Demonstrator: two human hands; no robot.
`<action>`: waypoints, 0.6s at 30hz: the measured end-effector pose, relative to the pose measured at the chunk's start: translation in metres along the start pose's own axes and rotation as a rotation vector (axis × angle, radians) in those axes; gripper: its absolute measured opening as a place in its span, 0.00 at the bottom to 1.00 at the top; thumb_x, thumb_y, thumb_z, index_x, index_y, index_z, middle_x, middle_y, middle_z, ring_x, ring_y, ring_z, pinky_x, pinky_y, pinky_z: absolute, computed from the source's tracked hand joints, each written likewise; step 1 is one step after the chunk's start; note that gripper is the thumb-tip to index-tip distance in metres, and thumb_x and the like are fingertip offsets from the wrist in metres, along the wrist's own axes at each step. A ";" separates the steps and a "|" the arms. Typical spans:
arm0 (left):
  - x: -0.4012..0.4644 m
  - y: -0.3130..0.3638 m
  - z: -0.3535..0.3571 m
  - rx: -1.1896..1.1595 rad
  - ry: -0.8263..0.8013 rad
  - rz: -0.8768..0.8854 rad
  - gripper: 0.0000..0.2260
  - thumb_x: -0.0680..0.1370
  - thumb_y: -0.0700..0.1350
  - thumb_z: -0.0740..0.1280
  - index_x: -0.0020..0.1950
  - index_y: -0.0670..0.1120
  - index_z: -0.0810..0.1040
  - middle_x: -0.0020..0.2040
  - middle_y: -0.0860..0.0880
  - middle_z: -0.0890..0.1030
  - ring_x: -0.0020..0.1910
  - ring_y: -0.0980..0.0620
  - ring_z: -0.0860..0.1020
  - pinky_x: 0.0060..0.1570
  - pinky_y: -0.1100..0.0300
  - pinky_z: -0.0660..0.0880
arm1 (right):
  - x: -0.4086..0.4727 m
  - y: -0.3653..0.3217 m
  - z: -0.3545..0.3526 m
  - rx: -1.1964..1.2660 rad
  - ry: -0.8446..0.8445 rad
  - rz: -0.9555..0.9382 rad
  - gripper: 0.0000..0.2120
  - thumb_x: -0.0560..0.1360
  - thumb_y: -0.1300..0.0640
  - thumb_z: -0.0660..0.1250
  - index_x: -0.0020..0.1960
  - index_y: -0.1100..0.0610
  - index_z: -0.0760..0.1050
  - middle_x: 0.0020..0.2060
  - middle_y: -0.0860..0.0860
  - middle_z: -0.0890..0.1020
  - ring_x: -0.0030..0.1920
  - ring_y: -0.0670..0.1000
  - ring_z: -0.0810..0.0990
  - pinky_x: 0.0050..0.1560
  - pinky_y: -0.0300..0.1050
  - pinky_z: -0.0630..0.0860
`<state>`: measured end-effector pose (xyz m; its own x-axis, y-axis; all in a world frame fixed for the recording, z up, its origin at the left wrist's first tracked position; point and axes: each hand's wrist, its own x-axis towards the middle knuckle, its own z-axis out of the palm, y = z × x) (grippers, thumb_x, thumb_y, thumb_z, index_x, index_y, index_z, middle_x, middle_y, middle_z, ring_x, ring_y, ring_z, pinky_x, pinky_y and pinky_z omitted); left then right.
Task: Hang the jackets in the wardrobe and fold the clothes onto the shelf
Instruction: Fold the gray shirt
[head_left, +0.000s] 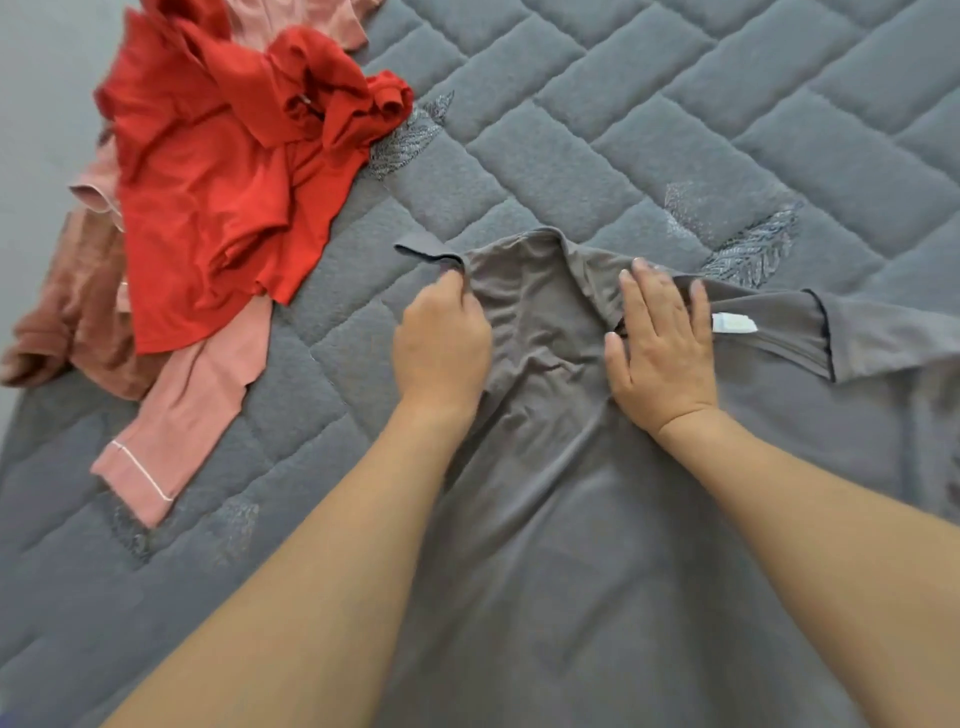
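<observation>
A grey garment (545, 467) lies spread on the quilted grey bed (675, 130), with a white label (732, 323) showing inside out near its right part. My left hand (441, 343) pinches the garment's upper left edge between thumb and fingers. My right hand (662, 345) lies flat, fingers spread, pressing on the cloth near the neckline. A sleeve (893, 338) runs off to the right.
A heap of clothes sits at the upper left: a crumpled red garment (208, 171), pink pyjama trousers (176, 421) with white piping, and a brownish-pink fuzzy piece (72, 322). The bed's left edge meets a pale floor (36, 104).
</observation>
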<state>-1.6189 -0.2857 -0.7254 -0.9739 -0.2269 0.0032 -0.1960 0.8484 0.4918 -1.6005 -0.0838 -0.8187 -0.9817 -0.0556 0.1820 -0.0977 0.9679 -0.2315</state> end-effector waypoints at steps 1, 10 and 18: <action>-0.011 0.021 0.008 0.029 -0.049 0.057 0.07 0.81 0.43 0.59 0.46 0.41 0.73 0.50 0.37 0.78 0.49 0.34 0.76 0.43 0.46 0.67 | -0.007 0.015 -0.009 -0.033 0.010 0.054 0.30 0.77 0.49 0.54 0.76 0.61 0.63 0.76 0.57 0.64 0.75 0.57 0.62 0.76 0.60 0.48; -0.051 0.053 0.111 0.247 -0.245 0.140 0.29 0.79 0.57 0.48 0.79 0.50 0.60 0.80 0.45 0.57 0.79 0.42 0.53 0.75 0.35 0.49 | -0.048 0.105 -0.009 -0.169 -0.089 0.250 0.34 0.72 0.51 0.54 0.77 0.61 0.59 0.77 0.57 0.61 0.77 0.59 0.57 0.77 0.62 0.45; -0.053 0.036 0.157 0.441 -0.231 0.173 0.33 0.78 0.59 0.53 0.81 0.53 0.50 0.81 0.42 0.50 0.80 0.39 0.46 0.74 0.33 0.42 | -0.048 0.108 -0.004 -0.182 -0.114 0.235 0.37 0.70 0.50 0.57 0.77 0.61 0.60 0.76 0.57 0.62 0.77 0.60 0.58 0.76 0.64 0.48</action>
<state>-1.5926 -0.1678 -0.8449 -0.9863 0.0037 -0.1646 -0.0109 0.9961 0.0875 -1.5636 0.0242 -0.8484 -0.9869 0.1578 0.0333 0.1548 0.9848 -0.0782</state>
